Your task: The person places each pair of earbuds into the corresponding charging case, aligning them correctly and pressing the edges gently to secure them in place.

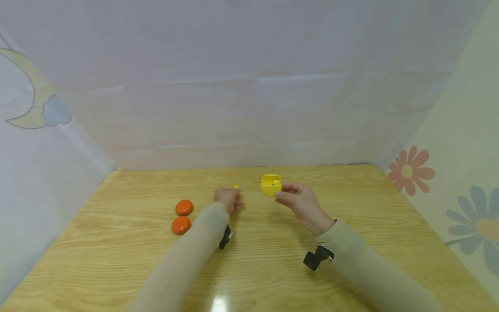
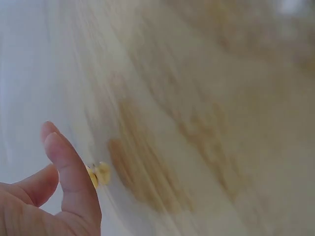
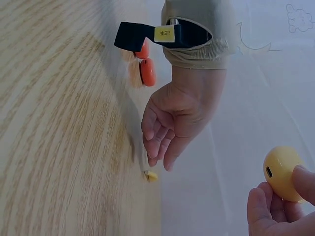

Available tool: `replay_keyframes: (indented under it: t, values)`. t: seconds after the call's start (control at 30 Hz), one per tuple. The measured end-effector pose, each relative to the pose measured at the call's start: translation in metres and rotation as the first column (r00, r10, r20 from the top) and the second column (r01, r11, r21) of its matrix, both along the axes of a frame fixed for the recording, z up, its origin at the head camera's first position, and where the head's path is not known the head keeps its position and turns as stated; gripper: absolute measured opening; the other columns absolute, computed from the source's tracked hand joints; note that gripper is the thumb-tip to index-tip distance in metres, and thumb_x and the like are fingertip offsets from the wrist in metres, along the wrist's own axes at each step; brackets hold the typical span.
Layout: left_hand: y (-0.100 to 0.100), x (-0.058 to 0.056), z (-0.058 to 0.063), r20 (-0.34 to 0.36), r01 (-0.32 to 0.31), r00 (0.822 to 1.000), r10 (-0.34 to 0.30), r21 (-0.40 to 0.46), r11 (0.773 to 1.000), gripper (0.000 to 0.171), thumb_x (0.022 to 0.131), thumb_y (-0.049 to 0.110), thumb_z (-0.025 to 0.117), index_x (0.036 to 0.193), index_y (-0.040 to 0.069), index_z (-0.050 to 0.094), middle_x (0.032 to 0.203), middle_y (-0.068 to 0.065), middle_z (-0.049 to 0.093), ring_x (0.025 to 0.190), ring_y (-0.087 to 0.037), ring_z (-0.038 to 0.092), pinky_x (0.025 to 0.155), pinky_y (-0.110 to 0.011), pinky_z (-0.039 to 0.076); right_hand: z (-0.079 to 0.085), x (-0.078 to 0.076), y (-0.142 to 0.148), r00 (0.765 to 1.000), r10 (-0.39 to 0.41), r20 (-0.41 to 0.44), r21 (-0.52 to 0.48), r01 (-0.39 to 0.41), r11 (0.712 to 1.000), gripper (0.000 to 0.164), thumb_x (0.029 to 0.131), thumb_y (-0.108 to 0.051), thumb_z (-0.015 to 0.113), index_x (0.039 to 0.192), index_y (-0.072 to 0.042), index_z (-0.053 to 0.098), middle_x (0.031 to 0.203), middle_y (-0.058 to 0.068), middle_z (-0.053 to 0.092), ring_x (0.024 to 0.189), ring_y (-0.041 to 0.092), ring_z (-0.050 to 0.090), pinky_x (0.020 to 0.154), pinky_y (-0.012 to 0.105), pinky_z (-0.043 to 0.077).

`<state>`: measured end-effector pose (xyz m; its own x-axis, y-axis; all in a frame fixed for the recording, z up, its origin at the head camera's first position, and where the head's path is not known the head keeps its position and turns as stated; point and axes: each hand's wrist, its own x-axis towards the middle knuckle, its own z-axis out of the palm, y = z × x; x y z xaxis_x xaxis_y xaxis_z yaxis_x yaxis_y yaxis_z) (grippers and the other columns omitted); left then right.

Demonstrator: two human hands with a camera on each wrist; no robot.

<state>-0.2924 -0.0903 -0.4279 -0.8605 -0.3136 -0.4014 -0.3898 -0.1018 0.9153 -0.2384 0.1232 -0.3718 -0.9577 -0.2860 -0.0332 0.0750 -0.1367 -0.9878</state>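
Observation:
My right hand (image 1: 302,203) holds up a yellow earbud case (image 1: 270,190) by its side, between thumb and fingers. Its lid stands raised, and an earbud (image 1: 276,182) shows in the right part of the case. My left hand (image 1: 229,198) reaches down over the table, close beside a loose yellow earbud (image 1: 236,186). In the right wrist view the fingertips of the left hand (image 3: 172,118) hang just short of that earbud (image 3: 151,175), with the thumb apart from the fingers. The left wrist view has the earbud (image 2: 103,173) partly hidden behind a finger.
Two round orange cases (image 1: 184,207) (image 1: 181,225) lie on the wooden table (image 1: 128,260), left of my left forearm. A pale cloth wall (image 1: 234,108) rises behind the table's far edge. Dark straps with small mounts (image 1: 317,257) sit on the wrists.

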Motion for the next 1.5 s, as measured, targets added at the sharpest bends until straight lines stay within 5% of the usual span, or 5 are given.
replay_keyframes:
  t: [0.3, 0.6, 0.87, 1.1, 1.5]
  values:
    - [0.003, -0.004, 0.004, 0.038, -0.012, 0.999, 0.013, -0.04, 0.999, 0.03, 0.093, 0.009, 0.067, 0.115, -0.009, 0.058, 0.08, -0.015, 0.068, 0.044, -0.013, 0.058, 0.042, -0.021, 0.048, -0.001, -0.001, 0.001, 1.0, 0.017, -0.007, -0.005, -0.017, 1.0, 0.043, 0.096, 0.003, 0.056, 0.133, 0.017, 0.041, 0.113, 0.01, 0.059, 0.097, 0.011, 0.062, 0.094, 0.029, 0.049]
    - [0.004, -0.011, -0.001, 0.102, 0.045, 0.994, -0.039, -0.057, 0.997, 0.024, 0.093, 0.013, 0.067, 0.109, -0.003, 0.06, 0.073, -0.008, 0.062, 0.048, -0.013, 0.059, 0.042, -0.019, 0.045, -0.001, -0.001, 0.001, 1.0, 0.027, -0.011, -0.004, -0.027, 1.0, 0.043, 0.096, 0.004, 0.055, 0.134, 0.017, 0.04, 0.114, 0.011, 0.059, 0.097, 0.011, 0.062, 0.094, 0.029, 0.049]
    - [0.006, -0.012, -0.001, 0.091, 0.028, 0.996, -0.022, -0.062, 0.998, 0.018, 0.093, 0.011, 0.067, 0.104, -0.002, 0.061, 0.076, -0.008, 0.063, 0.047, -0.012, 0.057, 0.042, -0.018, 0.044, -0.003, -0.002, 0.001, 1.0, 0.02, -0.015, 0.007, -0.02, 1.0, 0.042, 0.096, 0.005, 0.054, 0.134, 0.017, 0.041, 0.115, 0.012, 0.058, 0.097, 0.011, 0.062, 0.093, 0.029, 0.049]
    - [0.007, -0.017, -0.004, 0.089, 0.004, 0.996, 0.003, -0.077, 0.997, 0.034, 0.092, 0.006, 0.067, 0.121, -0.008, 0.056, 0.068, -0.009, 0.061, 0.044, -0.013, 0.055, 0.039, -0.018, 0.043, -0.003, -0.002, 0.001, 1.0, 0.02, -0.016, 0.01, -0.02, 1.0, 0.042, 0.096, 0.005, 0.055, 0.134, 0.018, 0.041, 0.114, 0.011, 0.059, 0.097, 0.011, 0.063, 0.095, 0.031, 0.049]
    - [0.009, -0.02, -0.005, 0.079, 0.001, 0.997, 0.005, -0.072, 0.997, 0.034, 0.092, 0.003, 0.065, 0.122, -0.007, 0.056, 0.063, -0.007, 0.058, 0.041, -0.013, 0.053, 0.038, -0.018, 0.04, -0.002, -0.002, 0.003, 0.999, 0.046, -0.026, 0.01, -0.045, 0.999, 0.043, 0.096, 0.003, 0.055, 0.134, 0.017, 0.041, 0.118, 0.014, 0.058, 0.1, 0.012, 0.062, 0.097, 0.033, 0.047]
